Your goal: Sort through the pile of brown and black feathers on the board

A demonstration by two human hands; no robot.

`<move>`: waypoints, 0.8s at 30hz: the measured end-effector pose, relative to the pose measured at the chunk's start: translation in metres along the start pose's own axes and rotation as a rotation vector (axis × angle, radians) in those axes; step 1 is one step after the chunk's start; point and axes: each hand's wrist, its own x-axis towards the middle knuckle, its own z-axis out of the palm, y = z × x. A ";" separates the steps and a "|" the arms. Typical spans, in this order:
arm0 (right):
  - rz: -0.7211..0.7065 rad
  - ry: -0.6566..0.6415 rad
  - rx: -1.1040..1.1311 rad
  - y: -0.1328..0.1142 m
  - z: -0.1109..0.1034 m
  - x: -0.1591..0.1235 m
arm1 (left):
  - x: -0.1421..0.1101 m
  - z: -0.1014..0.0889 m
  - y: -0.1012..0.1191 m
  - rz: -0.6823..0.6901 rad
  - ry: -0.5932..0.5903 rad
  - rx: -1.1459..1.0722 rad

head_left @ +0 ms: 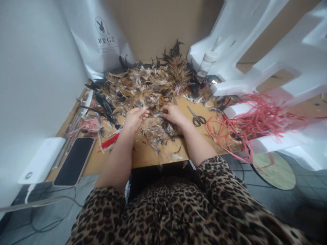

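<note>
A large heap of brown, white and black feathers [143, 81] covers the back of the wooden table. At its front edge, my left hand [135, 117] is closed in a pinch; what lies between the fingertips is too small to make out. My right hand [173, 114] is a little to the right, its fingers curled onto a small greyish feather [158, 115]. Loose grey-white feathers [160, 132] and a thin white thread [146, 128] lie below and between my hands. Black-handled scissors [198, 118] rest to the right of my right hand.
A phone [74, 161] and a white power bank [42, 160] with a cable lie at the left edge. Pink-red strips [255, 119] hang over white foam pieces [268, 144] on the right. A white bag [102, 41] and a clear bottle [206, 63] stand behind.
</note>
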 end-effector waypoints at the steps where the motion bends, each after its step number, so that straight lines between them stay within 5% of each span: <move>1: -0.006 -0.007 -0.042 0.000 0.001 0.000 | 0.000 0.000 0.000 -0.008 -0.004 0.006; 10: -0.172 0.085 0.101 -0.003 -0.016 0.001 | -0.004 0.003 0.002 -0.001 -0.020 0.102; 16: -0.280 0.043 0.118 -0.009 -0.018 -0.001 | -0.006 0.003 -0.001 -0.045 -0.088 0.173; 24: -0.322 -0.029 0.194 -0.014 -0.025 -0.003 | 0.000 0.001 -0.004 0.009 -0.019 0.248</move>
